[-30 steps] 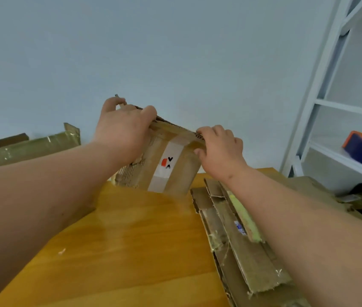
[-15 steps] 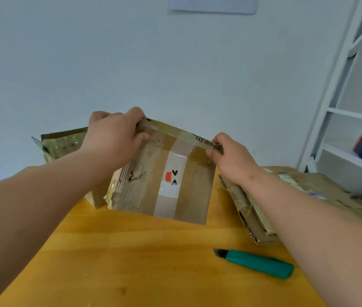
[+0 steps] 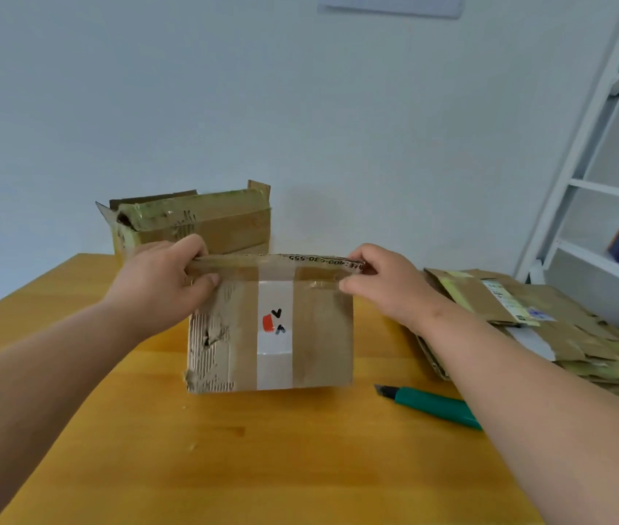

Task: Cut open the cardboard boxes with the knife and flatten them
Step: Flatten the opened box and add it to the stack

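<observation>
Two boxes stand on the table [image 3: 118, 430]: the taped box [image 3: 311, 327] gripped at its top corners by left hand [image 3: 160, 282] and right hand [image 3: 387, 286], another box [image 3: 220, 217] farther back. One knife [image 3: 433, 405] lies near right, beside one flattened stack [image 3: 535, 327]. Since a second ago the held box has come nearer and stands upright.

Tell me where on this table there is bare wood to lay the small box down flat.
Bare wood lies on the table in front of the small box, between the forearms, bordered right by the knife. Another bare patch sits at the left edge, below the far box. The right side is crowded with the flattened cardboard stack. Both left hand and right hand grip the box's top.
</observation>
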